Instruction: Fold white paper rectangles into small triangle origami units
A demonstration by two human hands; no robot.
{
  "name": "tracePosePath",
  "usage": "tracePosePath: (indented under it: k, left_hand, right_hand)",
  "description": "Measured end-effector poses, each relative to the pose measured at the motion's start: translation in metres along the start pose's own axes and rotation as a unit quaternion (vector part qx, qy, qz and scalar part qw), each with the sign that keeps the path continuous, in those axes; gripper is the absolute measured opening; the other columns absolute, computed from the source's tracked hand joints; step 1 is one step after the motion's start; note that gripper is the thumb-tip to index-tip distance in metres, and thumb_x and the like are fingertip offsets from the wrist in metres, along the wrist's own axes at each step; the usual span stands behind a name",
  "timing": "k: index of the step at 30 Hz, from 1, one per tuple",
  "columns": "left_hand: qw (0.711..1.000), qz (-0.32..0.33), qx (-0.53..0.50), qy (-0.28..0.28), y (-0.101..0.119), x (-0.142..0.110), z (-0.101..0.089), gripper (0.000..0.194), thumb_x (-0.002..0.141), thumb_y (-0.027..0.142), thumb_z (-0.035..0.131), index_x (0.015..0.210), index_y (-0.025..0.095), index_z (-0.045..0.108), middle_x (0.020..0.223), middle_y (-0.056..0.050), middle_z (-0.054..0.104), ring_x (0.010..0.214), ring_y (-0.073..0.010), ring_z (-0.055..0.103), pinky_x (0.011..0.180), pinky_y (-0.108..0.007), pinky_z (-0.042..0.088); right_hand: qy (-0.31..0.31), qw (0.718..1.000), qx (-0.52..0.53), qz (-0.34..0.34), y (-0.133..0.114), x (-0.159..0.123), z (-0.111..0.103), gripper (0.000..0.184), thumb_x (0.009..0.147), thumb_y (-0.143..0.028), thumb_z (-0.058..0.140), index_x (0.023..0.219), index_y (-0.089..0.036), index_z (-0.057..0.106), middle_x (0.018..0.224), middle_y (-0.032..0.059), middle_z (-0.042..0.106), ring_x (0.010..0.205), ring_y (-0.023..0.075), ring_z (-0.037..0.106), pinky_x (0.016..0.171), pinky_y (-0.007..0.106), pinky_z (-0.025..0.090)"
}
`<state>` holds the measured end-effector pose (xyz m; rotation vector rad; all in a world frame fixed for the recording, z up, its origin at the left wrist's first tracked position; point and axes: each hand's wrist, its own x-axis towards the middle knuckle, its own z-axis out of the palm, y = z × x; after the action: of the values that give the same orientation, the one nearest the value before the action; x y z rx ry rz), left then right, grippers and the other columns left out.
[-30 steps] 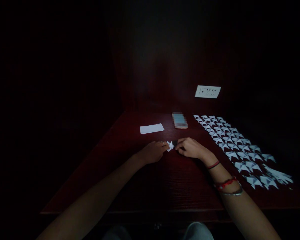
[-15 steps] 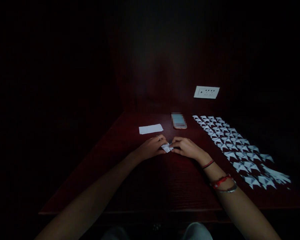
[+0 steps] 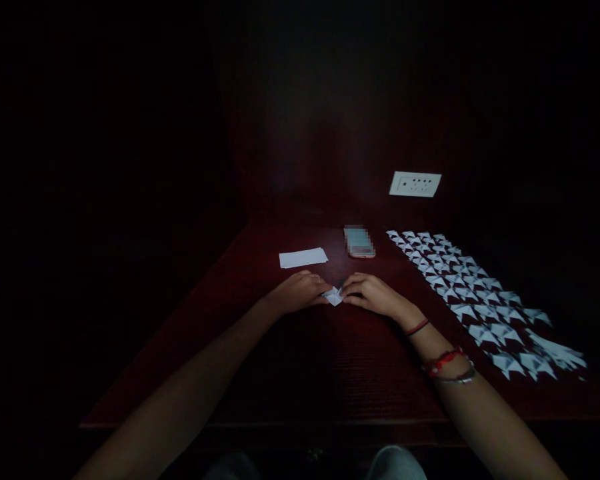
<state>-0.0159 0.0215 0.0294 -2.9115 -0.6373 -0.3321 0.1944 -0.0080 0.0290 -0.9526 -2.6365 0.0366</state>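
Between my hands, just above or on the dark red table (image 3: 300, 360), is a small folded white paper (image 3: 335, 296) with pointed corners. My left hand (image 3: 303, 291), with a ring on one finger, pinches its left side. The fingers of my right hand (image 3: 373, 293) are closed on its right side. Parts of the paper's edges are hidden under the fingertips. Beyond my left hand lies a stack of white paper sheets (image 3: 303, 258). Rows of similar folded paper pieces (image 3: 460, 277) cover the table's right side.
A phone (image 3: 359, 241) lies behind my right hand, its screen blurred out. White paper strips (image 3: 556, 349) are bunched at the right, near the closest folded pieces. A white socket plate (image 3: 415, 184) is fixed to the dark back wall. The surroundings are very dim.
My left fingers have shifted slightly and lie lower and more curled over the paper's left side. The right hand has barely moved. The view has shifted slightly.
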Motion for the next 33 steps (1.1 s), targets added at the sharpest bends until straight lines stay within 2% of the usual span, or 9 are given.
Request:
tracePosePath:
  k: [5,10,14,17,21,24,26,29,33]
  left_hand:
    - [1.0,-0.004,-0.002,0.011,0.001,0.002,0.003,0.025,0.084,0.032,0.036,0.101,0.019,0.05,0.088,-0.003,0.058,0.083,-0.0145,0.053,0.077,-0.027,0.035]
    - [0.993,-0.07,-0.074,0.051,0.004,0.002,0.005,0.025,0.084,0.027,0.035,0.104,0.02,0.047,0.09,-0.002,0.058,0.083,-0.0127,0.053,0.077,-0.026,0.036]
    - [0.967,-0.191,-0.142,0.089,0.007,0.003,0.002,0.035,0.085,0.032,0.033,0.118,0.021,0.033,0.084,-0.001,0.059,0.075,-0.0115,0.055,0.067,-0.022,0.04]
    - [0.96,-0.261,-0.075,0.073,0.011,0.004,0.0,0.044,0.083,0.038,0.034,0.122,0.019,0.026,0.077,-0.003,0.058,0.066,-0.0144,0.055,0.06,-0.026,0.041]
    - [0.97,-0.236,0.017,0.046,0.024,0.004,0.003,0.034,0.082,0.034,0.037,0.113,0.019,0.038,0.093,-0.006,0.053,0.077,-0.0179,0.052,0.063,-0.028,0.041]
    - [0.989,-0.146,0.017,0.008,0.035,0.004,0.008,0.024,0.082,0.03,0.037,0.099,0.018,0.048,0.096,-0.005,0.051,0.084,-0.0171,0.049,0.071,-0.028,0.039]
    - [0.992,-0.124,0.019,-0.003,0.04,0.004,0.01,0.023,0.082,0.029,0.037,0.097,0.017,0.049,0.096,-0.005,0.051,0.087,-0.0177,0.048,0.073,-0.029,0.038]
    - [0.993,-0.114,0.004,-0.006,0.04,0.002,0.011,0.024,0.083,0.026,0.035,0.101,0.017,0.048,0.098,-0.005,0.051,0.089,-0.0169,0.048,0.074,-0.029,0.037]
    - [0.994,-0.103,-0.022,-0.002,0.033,0.0,0.01,0.027,0.084,0.024,0.033,0.109,0.02,0.042,0.107,-0.004,0.049,0.098,-0.016,0.044,0.079,-0.029,0.035]
  right_hand:
    - [0.002,1.0,-0.003,0.004,0.001,-0.001,-0.001,0.023,0.075,-0.029,0.048,0.093,-0.018,0.059,0.089,0.0049,0.057,0.084,0.0157,0.049,0.078,0.029,0.037]
    - [0.073,0.995,0.056,0.048,-0.005,0.003,-0.001,0.019,0.078,-0.025,0.043,0.082,-0.015,0.059,0.08,0.0042,0.057,0.077,0.0128,0.05,0.073,0.025,0.037]
    - [0.119,0.965,0.154,0.174,-0.004,0.007,0.004,0.023,0.076,-0.031,0.043,0.072,-0.013,0.057,0.065,0.001,0.056,0.061,0.0097,0.049,0.058,0.02,0.037]
    - [0.096,0.936,0.196,0.277,-0.001,0.008,0.009,0.032,0.074,-0.037,0.042,0.06,-0.013,0.056,0.054,0.0001,0.054,0.051,0.0085,0.046,0.05,0.019,0.033]
    - [0.044,0.922,0.164,0.348,-0.001,0.007,0.01,0.031,0.07,-0.037,0.046,0.051,-0.013,0.056,0.048,0.0005,0.054,0.047,0.0081,0.046,0.048,0.019,0.031]
    - [0.001,0.936,0.114,0.333,-0.003,0.005,0.006,0.027,0.069,-0.033,0.049,0.05,-0.014,0.056,0.046,-0.0002,0.053,0.045,0.0083,0.046,0.047,0.019,0.03]
    - [-0.015,0.951,0.087,0.296,-0.001,0.002,0.001,0.025,0.069,-0.032,0.049,0.053,-0.014,0.058,0.047,-0.0004,0.053,0.047,0.0086,0.046,0.048,0.02,0.031]
    - [0.005,0.978,0.08,0.191,0.002,-0.003,-0.008,0.016,0.068,-0.027,0.055,0.077,-0.015,0.061,0.066,0.0013,0.057,0.06,0.0098,0.05,0.057,0.02,0.036]
    - [0.001,0.995,0.083,0.061,0.002,-0.005,-0.011,0.029,0.066,-0.022,0.059,0.095,-0.019,0.058,0.088,0.0039,0.055,0.08,0.0123,0.05,0.073,0.023,0.038]
